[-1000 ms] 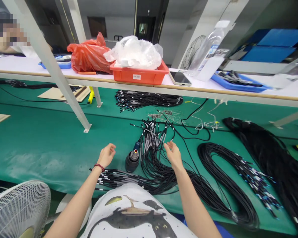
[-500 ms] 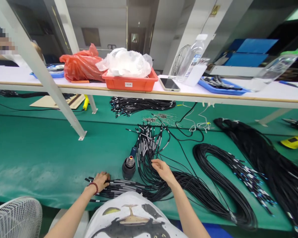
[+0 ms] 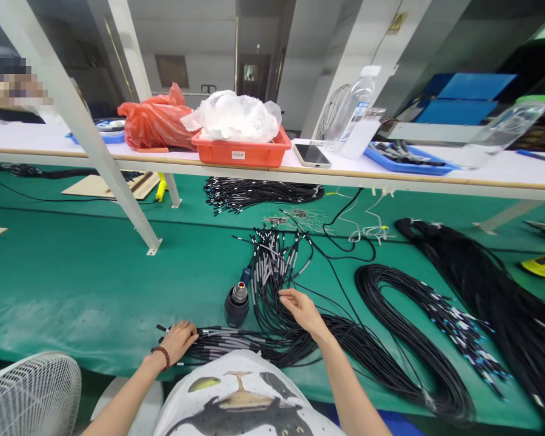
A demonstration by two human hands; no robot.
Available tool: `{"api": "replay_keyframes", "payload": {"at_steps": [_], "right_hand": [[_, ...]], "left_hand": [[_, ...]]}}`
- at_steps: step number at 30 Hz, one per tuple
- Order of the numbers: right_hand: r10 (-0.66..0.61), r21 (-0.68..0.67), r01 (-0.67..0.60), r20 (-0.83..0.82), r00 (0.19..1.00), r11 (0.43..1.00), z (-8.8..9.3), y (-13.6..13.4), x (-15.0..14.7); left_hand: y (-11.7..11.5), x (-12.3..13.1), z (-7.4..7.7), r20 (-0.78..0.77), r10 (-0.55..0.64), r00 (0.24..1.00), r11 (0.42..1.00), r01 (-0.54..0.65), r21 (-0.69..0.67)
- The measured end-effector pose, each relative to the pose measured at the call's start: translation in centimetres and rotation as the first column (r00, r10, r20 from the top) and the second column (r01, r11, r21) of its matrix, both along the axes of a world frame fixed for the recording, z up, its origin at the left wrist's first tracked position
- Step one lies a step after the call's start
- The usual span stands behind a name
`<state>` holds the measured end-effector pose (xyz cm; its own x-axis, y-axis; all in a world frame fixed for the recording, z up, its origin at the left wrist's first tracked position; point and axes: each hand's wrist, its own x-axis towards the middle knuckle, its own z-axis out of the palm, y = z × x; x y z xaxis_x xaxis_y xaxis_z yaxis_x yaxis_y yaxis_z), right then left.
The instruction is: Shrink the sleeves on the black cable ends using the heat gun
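Observation:
Many black cables with grey sleeves (image 3: 222,343) lie along the front edge of the green mat. My left hand (image 3: 180,340) rests over their left ends, its fingers bent down on them; what the fingertips hold is hidden. My right hand (image 3: 300,309) is closed in a pinch at the cables running from the upright bundle (image 3: 267,266), and what is between its fingertips is too small to name. Between my hands a black heat gun (image 3: 237,306) stands nozzle up, its tip glowing.
A looped cable bundle (image 3: 390,303) and a thick black bundle (image 3: 472,284) lie right. A white shelf (image 3: 272,174) crosses above, bearing a red basket (image 3: 240,154), phone (image 3: 312,155) and bottle (image 3: 358,106). A fan (image 3: 36,393) stands front left; a person is back left.
My left hand has shifted slightly on the cable ends, with the wrist further left. My right hand has hardly moved. The view has shifted a little.

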<state>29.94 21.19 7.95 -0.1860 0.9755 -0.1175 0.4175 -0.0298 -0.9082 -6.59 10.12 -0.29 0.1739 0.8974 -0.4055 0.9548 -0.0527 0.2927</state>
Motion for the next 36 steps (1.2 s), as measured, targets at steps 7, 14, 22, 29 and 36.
{"api": "replay_keyframes", "payload": {"at_steps": [7, 14, 22, 29, 36], "right_hand": [[0.009, -0.005, -0.009, 0.000, 1.000, 1.000, -0.3, -0.3, 0.0], [0.001, 0.021, 0.000, -0.019, 1.000, 1.000, 1.8, -0.4, 1.2], [0.038, 0.147, -0.022, -0.102, 0.994, 0.989, 11.3, -3.4, 0.9], [0.496, 0.207, -0.497, 0.058, 0.866, 0.843, 18.7, -8.0, -5.1], [0.426, 0.239, -0.438, 0.105, 0.899, 0.867, 17.7, -6.5, -6.8]], "left_hand": [[-0.2, 0.8, 0.7, -0.025, 0.046, 0.999, 0.999, -0.046, 0.018], [-0.1, -0.9, 6.1, -0.059, 0.030, 0.998, 0.999, -0.032, -0.042], [-1.6, -0.2, 20.1, 0.109, -0.065, 0.992, 0.992, 0.052, 0.119], [-1.3, 7.7, 26.4, 0.252, -0.311, 0.916, 0.861, 0.159, 0.482], [0.5, 8.4, 25.6, 0.327, -0.263, 0.907, 0.841, 0.049, 0.539]]}}
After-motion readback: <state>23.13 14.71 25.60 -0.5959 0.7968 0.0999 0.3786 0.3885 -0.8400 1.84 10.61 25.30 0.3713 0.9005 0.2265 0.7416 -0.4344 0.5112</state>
